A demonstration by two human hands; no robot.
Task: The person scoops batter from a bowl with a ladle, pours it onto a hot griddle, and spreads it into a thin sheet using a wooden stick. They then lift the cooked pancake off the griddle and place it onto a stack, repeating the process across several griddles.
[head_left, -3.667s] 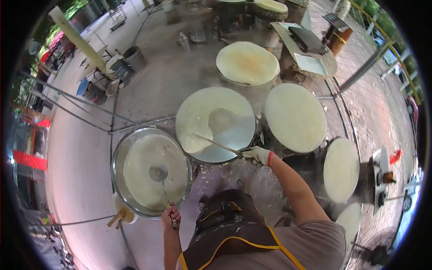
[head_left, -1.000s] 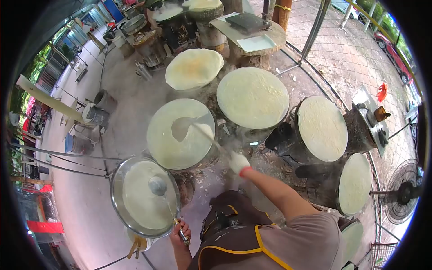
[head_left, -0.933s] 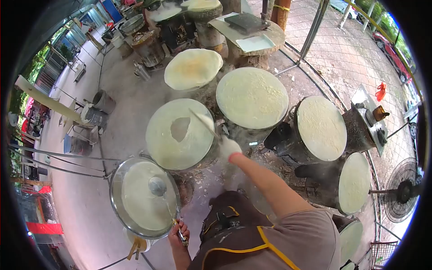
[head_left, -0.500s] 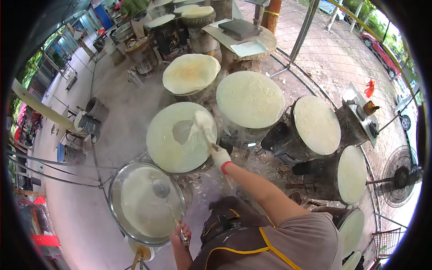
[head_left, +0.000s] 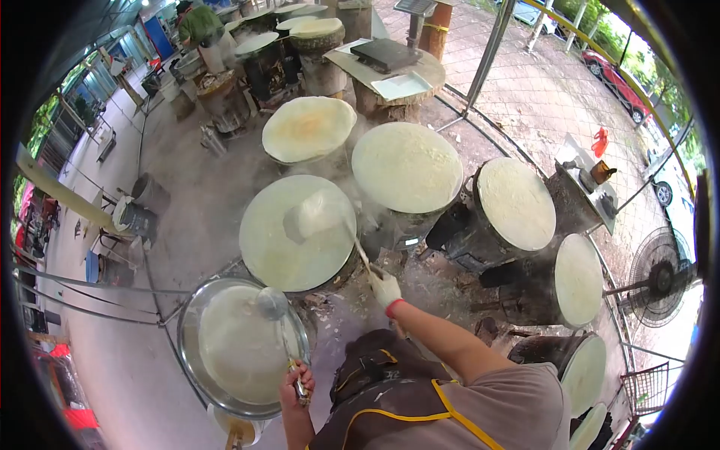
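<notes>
My right hand [head_left: 386, 287], in a white glove with a red cuff, grips the handle of a long flat spreader [head_left: 330, 214]. Its pale blade lies on the nearest round griddle [head_left: 262, 255], which is coated in thin pale batter. My left hand [head_left: 295, 381] holds the handle of a metal ladle [head_left: 273, 303]. The ladle's cup rests in a wide steel basin [head_left: 192, 352] filled with creamy batter at lower left.
Several more round griddles carry cooking sheets: one browned [head_left: 307, 129], others pale [head_left: 406, 166], [head_left: 516, 202], [head_left: 578, 279]. A fan [head_left: 660, 276] stands at right. Buckets [head_left: 137, 219] sit at left. A person [head_left: 196, 22] works far back.
The spreader has swept across the near griddle, and the bare patch is now covered in batter. My view shifted right. The left hand keeps hold of the ladle in the basin.
</notes>
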